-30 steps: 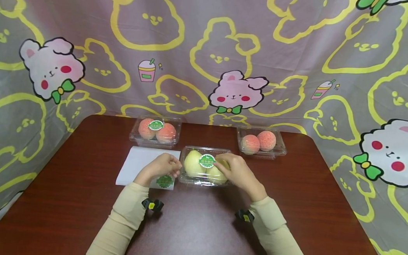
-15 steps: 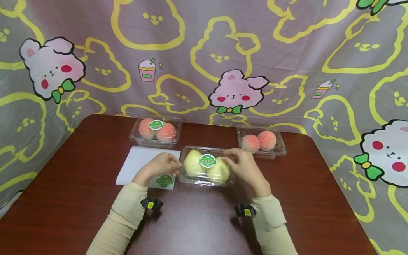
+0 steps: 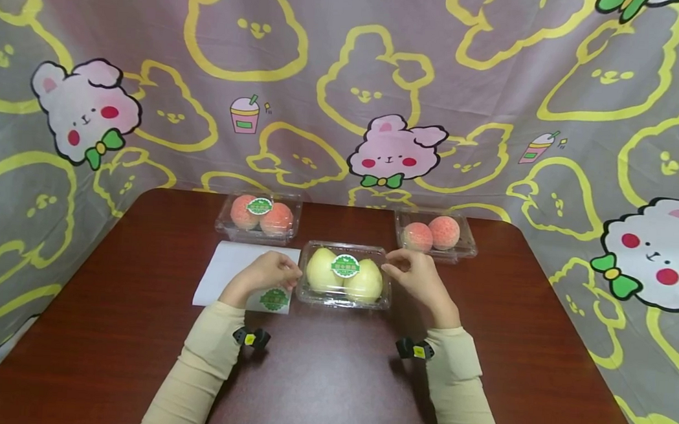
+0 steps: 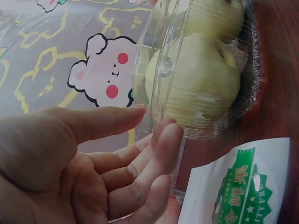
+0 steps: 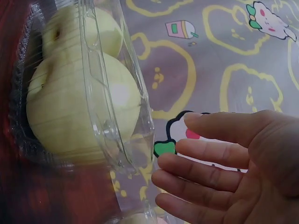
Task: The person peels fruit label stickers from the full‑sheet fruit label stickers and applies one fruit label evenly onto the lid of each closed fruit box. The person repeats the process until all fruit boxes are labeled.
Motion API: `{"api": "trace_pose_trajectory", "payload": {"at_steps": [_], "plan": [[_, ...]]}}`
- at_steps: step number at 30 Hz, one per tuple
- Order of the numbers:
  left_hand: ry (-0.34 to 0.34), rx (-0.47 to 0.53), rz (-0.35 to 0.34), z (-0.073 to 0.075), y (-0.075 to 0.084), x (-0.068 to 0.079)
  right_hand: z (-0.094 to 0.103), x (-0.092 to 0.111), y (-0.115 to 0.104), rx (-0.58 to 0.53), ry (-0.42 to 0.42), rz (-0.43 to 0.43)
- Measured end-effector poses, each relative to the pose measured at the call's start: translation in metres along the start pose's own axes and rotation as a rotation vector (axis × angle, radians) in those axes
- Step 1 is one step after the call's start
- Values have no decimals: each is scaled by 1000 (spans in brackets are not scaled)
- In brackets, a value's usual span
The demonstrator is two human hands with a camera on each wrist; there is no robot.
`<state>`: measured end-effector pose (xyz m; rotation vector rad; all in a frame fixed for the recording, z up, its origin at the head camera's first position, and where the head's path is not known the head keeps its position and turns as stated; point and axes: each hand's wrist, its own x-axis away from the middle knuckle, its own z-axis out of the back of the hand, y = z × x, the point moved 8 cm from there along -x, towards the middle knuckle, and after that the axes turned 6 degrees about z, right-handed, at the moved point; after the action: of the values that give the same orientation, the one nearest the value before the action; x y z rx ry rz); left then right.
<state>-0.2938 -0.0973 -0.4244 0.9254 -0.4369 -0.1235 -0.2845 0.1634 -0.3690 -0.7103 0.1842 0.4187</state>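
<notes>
Fruit box [image 3: 334,300]: long axis left-right, sticker [image 3: 345,266] facing up; left fingers [image 4: 163,147], right fingers [image 5: 201,171] relaxed, holding nothing.

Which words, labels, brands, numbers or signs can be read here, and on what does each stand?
No wording can be quoted with certainty.
Green sticker on the white sheet: large Chinese-looking characters, pale stars; partly cut off, unclear.
Pear sticker on the pear box: characters too blurred.
Peach sticker on the left peach box: too small.
Yellow patches on black wristbands: too small to tell.
</notes>
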Motion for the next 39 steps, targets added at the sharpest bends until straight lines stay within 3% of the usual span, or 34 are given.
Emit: {"api": "trace_pose_trajectory", "payload": {"at_steps": [11, 18, 29, 39], "plan": [[4, -37, 4, 3, 0, 3, 0, 4, 21, 17, -92, -122], [-14, -27, -4, 3, 0, 5, -6, 7, 31, 10, -198, -159], [-74, -10, 1, 0, -1, 5, -26, 17, 40, -171, -407, -218], [-103, 18, 18, -5, -1, 3, -35, 19, 41, -286, -461, -247]]}}
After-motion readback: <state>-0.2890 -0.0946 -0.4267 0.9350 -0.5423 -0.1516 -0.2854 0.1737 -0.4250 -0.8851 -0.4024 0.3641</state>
